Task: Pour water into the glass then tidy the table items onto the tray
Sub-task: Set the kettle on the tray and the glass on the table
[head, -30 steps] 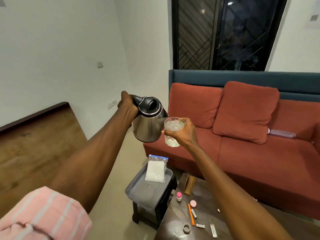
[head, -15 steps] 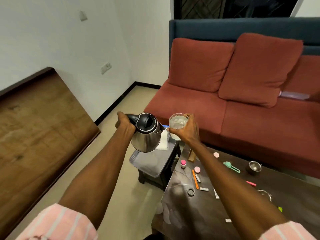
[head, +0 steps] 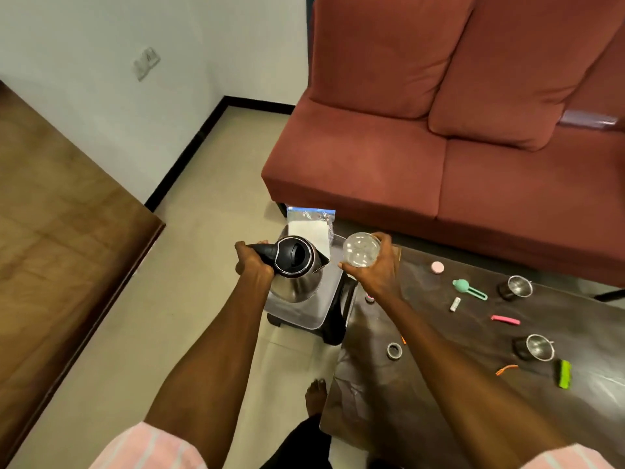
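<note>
My left hand (head: 252,262) grips the black handle of a steel kettle (head: 296,269), held above the grey tray (head: 304,314) with its spout towards the glass. My right hand (head: 378,270) holds a clear glass (head: 361,249) just right of the spout, over the gap between tray and dark table (head: 422,384). A zip bag of white powder (head: 309,228) lies at the tray's far end. Scattered on the table are a pink cap (head: 437,267), a teal scoop (head: 468,288), two small steel cups (head: 517,286) (head: 537,346), a tape roll (head: 394,351), a pink clip (head: 505,320) and a green item (head: 564,373).
A red sofa (head: 439,140) stands close behind the table and tray. The tray rests on a small black stool (head: 333,330). A wooden board (head: 50,231) fills the left side. My bare foot (head: 315,396) is on the tiled floor beside the table's near corner.
The view has tilted down, and both hands with kettle and glass now sit low over the tray and table edge. The kettle is seen from above now.
</note>
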Demonstrator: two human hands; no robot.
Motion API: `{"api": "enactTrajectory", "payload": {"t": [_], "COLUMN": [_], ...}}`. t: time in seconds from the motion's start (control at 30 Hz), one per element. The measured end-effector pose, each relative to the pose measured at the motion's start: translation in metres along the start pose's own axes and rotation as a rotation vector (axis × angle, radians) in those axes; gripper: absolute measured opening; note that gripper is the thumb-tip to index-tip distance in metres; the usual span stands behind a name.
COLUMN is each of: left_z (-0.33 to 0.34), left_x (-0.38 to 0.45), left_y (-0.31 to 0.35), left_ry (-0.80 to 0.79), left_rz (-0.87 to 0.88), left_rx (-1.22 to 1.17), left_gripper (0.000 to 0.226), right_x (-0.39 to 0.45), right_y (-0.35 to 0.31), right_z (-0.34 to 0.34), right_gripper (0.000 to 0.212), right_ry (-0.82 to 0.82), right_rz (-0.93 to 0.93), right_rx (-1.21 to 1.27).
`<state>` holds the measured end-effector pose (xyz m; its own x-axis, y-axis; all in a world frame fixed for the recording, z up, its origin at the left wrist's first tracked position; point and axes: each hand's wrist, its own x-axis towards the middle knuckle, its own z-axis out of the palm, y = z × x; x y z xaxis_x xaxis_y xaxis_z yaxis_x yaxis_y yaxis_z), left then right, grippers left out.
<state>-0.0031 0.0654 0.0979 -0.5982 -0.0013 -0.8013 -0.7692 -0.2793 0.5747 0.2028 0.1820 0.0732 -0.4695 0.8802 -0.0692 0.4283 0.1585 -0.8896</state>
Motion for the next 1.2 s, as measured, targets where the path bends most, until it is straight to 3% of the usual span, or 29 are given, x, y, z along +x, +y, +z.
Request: {"api": "enactTrajectory", "payload": {"t": [0.27,0.47,0.6,0.7,1.03,1.2], "left_z": [0.003,0.008,0.006,0.002,-0.009,-0.005], "left_x": [0.078,0.115,0.129,0.140,0.164,0.160], "left_y": [-0.018,-0.026,-0.029,-0.034,-0.040,-0.037], "left_ry": [0.046,0.016,-0.010,-0.025,-0.061,-0.074], "left_rz": [-0.045,-0.054,-0.085,-0.109,-0.177,-0.247], "left_rx": [0.067,0.136,0.172,0.216,0.170,0.156], "left_gripper": [0.033,0.049,0.042,0.053,0.056,0.063], "right_x": [-0.005,-0.017,-0.020,-0.021,-0.028,-0.033], "right_y": [0.037,0.046,0.047,0.048,0.052,0.053], "right_z": [0.032,0.048,0.055,0.058,0.057,0.053], "right_gripper": [0.086,0.088,0.087,0.088,0.080,0.086], "right_ry": [0.026,0.025,0.045,0.046,0.036,0.056], "right_rz": [0.077,0.104,0.119,0.132,0.156,0.167], "right_rx": [-0.044,-0.036,-0.063,-0.054,-0.015,-0.049]}}
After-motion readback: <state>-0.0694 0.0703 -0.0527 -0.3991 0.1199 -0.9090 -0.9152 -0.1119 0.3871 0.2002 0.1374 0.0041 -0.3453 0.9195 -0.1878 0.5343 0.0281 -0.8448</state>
